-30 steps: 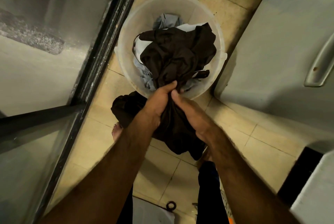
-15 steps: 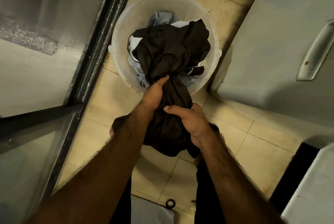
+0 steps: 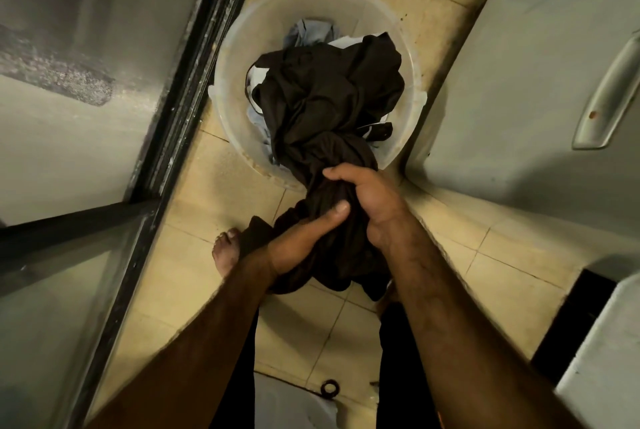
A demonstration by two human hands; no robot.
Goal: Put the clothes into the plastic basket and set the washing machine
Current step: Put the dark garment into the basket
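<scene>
A round translucent plastic basket [image 3: 235, 47] stands on the tiled floor ahead of me. It holds a pale blue garment [image 3: 311, 31] and something white, under a bunched dark brown garment [image 3: 329, 96]. That dark garment trails over the basket's near rim and hangs down in front of me. My right hand [image 3: 367, 200] grips the twisted cloth just below the rim. My left hand [image 3: 304, 238] holds the lower part of the same garment, thumb pointing toward the right hand. The washing machine controls are out of sight.
A dark metal door frame [image 3: 194, 57] with glass panels runs along the left. A grey appliance body with a handle [image 3: 609, 96] stands on the right. My bare foot [image 3: 227, 252] rests on the beige tiles near the basket. A small black ring [image 3: 329, 388] lies on the floor.
My right hand has moved up the garment toward the basket rim, while my left hand has dropped lower on the hanging cloth. More of the dark garment lies in the basket.
</scene>
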